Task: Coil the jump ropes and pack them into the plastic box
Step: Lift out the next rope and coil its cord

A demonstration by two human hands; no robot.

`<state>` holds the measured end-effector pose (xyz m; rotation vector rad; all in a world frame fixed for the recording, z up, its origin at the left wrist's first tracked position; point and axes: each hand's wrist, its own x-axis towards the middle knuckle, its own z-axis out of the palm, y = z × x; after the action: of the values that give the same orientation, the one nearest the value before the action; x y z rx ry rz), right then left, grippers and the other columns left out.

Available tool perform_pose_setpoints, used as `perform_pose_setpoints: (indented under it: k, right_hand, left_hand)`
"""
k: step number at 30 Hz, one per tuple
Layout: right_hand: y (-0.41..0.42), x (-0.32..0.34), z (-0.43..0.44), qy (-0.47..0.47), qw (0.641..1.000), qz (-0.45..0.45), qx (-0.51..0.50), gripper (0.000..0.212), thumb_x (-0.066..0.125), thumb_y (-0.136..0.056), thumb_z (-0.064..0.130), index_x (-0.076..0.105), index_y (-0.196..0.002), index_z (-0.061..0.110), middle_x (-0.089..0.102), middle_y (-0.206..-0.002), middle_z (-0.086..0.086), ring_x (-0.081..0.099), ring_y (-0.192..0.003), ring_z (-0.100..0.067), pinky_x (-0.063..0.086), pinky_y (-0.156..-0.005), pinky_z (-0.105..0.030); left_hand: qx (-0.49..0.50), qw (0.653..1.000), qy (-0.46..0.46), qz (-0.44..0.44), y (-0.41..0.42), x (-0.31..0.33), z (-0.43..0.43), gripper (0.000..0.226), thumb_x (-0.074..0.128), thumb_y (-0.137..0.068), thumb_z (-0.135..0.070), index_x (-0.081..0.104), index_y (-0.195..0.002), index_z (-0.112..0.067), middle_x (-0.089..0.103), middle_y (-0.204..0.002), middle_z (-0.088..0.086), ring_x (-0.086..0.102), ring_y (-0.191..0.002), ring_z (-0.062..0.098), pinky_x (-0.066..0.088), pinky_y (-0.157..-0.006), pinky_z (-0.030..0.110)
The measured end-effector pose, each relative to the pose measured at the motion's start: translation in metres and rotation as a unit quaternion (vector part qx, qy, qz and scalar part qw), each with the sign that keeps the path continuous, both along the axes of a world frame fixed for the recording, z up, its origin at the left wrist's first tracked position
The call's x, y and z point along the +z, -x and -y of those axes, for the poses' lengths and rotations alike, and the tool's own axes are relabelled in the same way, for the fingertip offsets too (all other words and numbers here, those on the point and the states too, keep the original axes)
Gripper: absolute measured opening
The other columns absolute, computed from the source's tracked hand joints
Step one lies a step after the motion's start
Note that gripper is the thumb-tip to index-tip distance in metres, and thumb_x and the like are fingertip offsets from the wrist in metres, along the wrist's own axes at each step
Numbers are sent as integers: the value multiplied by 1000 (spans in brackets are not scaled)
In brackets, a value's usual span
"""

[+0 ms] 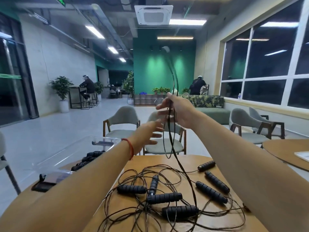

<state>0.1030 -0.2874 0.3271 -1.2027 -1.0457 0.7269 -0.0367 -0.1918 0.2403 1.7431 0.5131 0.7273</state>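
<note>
Rope handles (91, 157) in plastic box (55, 159); right fingers (163, 104) around cord (170, 131), left fingers (154, 125) loose.

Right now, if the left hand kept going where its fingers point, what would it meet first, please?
Most likely the jump rope loops hanging from the right hand, just beyond the left hand; depth is unclear.

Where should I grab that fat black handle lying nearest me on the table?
Grab the handle round its ribbed middle, coming straight down from above. It lies flat and sideways on the table, so fingers fit across its narrow width. Keep off its ends, where the tangled cords crowd in.
</note>
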Motion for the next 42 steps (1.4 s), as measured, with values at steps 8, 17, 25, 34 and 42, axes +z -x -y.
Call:
perform_pose_setpoints:
  k: [8,17,25,34,42]
  right_hand:
    - [-6,-2,-1,17,999,22,29,53,31,-113,43,69,-94,11,78,-118,-19,69,-107,-37,50,-97,-51]
    - [-10,-3,-9,69,985,125,-96,50,42,-112,39,75,-90,9,81,-93,-18,73,-80,-35,60,-81,-45]
    - [-1,3,-14,102,962,237,-88,53,39,-110,59,73,-108,18,77,-98,-6,77,-81,-23,63,-67,-39]
    - [-15,-8,-11,-11,932,341,-122,60,70,-94,65,56,-139,28,61,-127,4,76,-91,-22,66,-78,-42]
    - [-18,-98,-9,124,951,261,-113,97,68,-76,90,47,-145,25,60,-135,1,62,-119,-21,52,-103,-45]
  left_hand:
    - [33,988,-128,84,-14,8,23,22,59,-109,-36,73,-112,-19,77,-102,10,76,-92,30,64,-80,49]
    - [15,993,-98,69,5,18,4,31,54,-111,-36,77,-113,-15,81,-105,5,78,-98,23,63,-86,37]
    - [10,984,-176,15,-3,45,15,25,73,-99,-39,68,-120,-25,77,-99,0,73,-77,11,61,-65,27]
    - [157,981,-106,39,-7,68,-21,40,35,-116,-40,58,-125,-8,57,-96,7,61,-85,20,58,-56,30]
    - [234,968,-67,70,-1,83,-44,50,28,-113,-47,55,-128,-8,51,-82,2,47,-67,17,40,-52,30]
